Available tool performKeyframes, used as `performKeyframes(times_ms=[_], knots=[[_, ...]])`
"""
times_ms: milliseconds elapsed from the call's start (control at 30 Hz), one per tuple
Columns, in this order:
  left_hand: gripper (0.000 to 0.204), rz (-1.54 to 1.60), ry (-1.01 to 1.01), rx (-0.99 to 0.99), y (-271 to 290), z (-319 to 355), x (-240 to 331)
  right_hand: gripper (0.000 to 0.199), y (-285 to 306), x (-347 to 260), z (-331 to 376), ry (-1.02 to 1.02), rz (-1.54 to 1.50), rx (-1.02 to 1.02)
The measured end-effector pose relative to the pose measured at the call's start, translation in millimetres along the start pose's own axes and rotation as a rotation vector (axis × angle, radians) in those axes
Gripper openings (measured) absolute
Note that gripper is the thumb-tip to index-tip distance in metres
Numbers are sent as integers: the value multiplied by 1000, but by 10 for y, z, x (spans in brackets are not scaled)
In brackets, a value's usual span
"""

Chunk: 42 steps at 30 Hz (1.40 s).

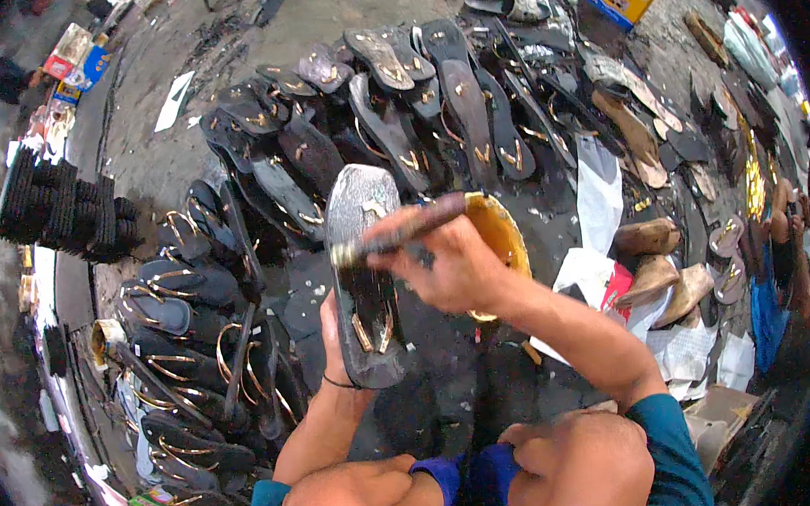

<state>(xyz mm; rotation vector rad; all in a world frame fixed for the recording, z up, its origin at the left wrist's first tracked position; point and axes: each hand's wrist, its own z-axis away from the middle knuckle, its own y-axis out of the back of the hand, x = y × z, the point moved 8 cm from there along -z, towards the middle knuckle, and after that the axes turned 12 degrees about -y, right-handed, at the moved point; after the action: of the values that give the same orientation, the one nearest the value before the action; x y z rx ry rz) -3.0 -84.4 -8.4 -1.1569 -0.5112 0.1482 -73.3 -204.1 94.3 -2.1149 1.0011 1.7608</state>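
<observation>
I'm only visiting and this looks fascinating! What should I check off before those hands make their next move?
1. Sandal held: ok. The left hand supports the dark sandal at its left side.
2. Brush held: ok. The right hand grips the brush by its handle.
3. Brush head touching the sandal: cannot tell. It overlaps it from above, but one view hides any gap.
4. Yellow container fully visible: not ok. The right hand and brush partly cover it.
5. Sandals at left spaced apart: not ok. They lie crowded and overlapping.
</observation>
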Motion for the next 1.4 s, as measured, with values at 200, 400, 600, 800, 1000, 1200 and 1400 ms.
performKeyframes(times_ms=[200, 400, 600, 800, 1000, 1200, 1400], knots=[[42, 275, -57, -191, -401, -76, 389, 48, -397, -546, 918, 235, 1, -393], [44, -60, -184, -167, -28, -163, 418, 48, -314, -425, 634, 89, 56, -294], [39, -550, -198, 131, 45, 31, 158, 44, 3, -605, 46, 342, 152, -24], [41, -254, -84, -58, -186, -150, 313, 38, -279, -893, 805, 426, 225, -220], [43, -455, -120, 294, -66, 61, 208, 53, -70, -550, 220, 369, 274, -84], [30, -80, -208, -40, -205, -47, 366, 25, -124, -179, 366, 30, -98, -270], [43, 45, -236, -140, -144, -72, 524, 36, -343, -670, 793, 277, -12, -417]])
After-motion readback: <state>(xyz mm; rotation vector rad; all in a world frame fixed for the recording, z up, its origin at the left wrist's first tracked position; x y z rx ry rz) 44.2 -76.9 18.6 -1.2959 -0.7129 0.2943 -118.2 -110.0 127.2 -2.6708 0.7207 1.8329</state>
